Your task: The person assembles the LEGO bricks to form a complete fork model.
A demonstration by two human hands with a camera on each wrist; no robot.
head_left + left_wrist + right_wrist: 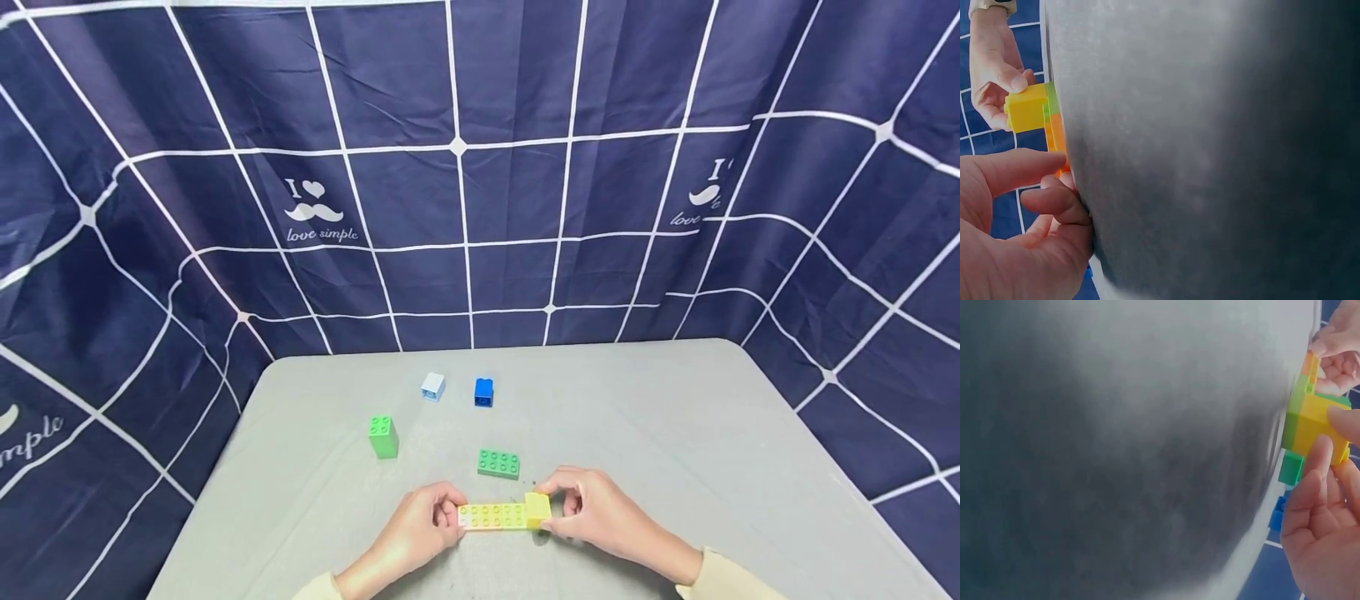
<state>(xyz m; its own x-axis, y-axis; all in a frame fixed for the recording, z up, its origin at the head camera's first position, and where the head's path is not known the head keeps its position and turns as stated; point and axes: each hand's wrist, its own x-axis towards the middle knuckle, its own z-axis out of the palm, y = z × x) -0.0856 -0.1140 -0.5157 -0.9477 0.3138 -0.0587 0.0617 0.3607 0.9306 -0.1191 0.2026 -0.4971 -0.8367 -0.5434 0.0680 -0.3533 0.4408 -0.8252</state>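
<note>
A flat row of toy building bricks lies near the front of the table, made of an orange brick and a lime-green brick. On the lime-green one, at the row's right end, stands a taller yellow brick. My left hand pinches the orange end between thumb and fingers. With its thumb and fingertips, my right hand grips the yellow brick from the right. Just behind the row sits a green brick with its studs up.
A tall green block stands upright to the left. Farther back are a small light-blue brick and a blue brick. The grey table is enclosed at the back and sides by a dark blue curtain with white lines.
</note>
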